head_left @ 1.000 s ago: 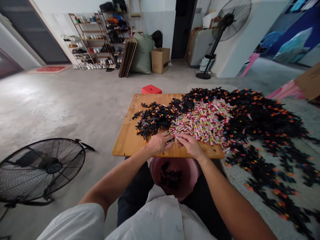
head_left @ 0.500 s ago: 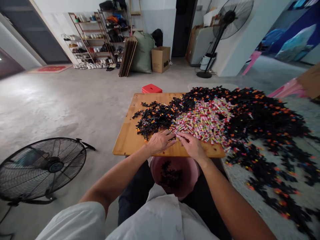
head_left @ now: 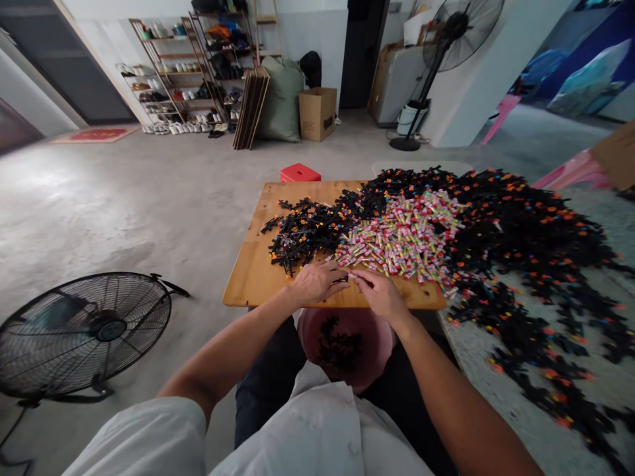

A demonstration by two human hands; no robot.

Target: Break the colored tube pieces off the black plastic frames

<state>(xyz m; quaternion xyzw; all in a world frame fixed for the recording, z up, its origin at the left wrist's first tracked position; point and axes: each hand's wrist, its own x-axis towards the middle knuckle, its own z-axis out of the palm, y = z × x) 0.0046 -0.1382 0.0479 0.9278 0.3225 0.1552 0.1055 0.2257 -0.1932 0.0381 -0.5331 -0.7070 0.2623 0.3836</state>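
My left hand (head_left: 315, 281) is closed on a small black plastic toy gun (head_left: 340, 279), mostly covered by the fingers. My right hand (head_left: 381, 292) meets it from the right, thumb and fingers pinched on a small pink-and-white tube (head_left: 351, 276) that touches the black piece. Just beyond the fingertips lies a heap of pink, white and yellow tubes (head_left: 401, 238). Black toy guns with orange and blue bits (head_left: 312, 231) are piled to its left on the wooden table (head_left: 248, 281). Below the table edge, between my knees, a pink tub (head_left: 381, 344) holds more black pieces.
A big pile of black pieces (head_left: 526, 231) spreads over the grey surface on the right. A black floor fan (head_left: 106, 330) stands at left, and a red stool (head_left: 300, 173) behind the table. Farther back are shoe racks (head_left: 181, 79) and a cardboard box (head_left: 317, 114).
More of the black toy gun shows between the left fingers now. The right fingertips have shifted slightly with the small tube. The view has tipped down a little.
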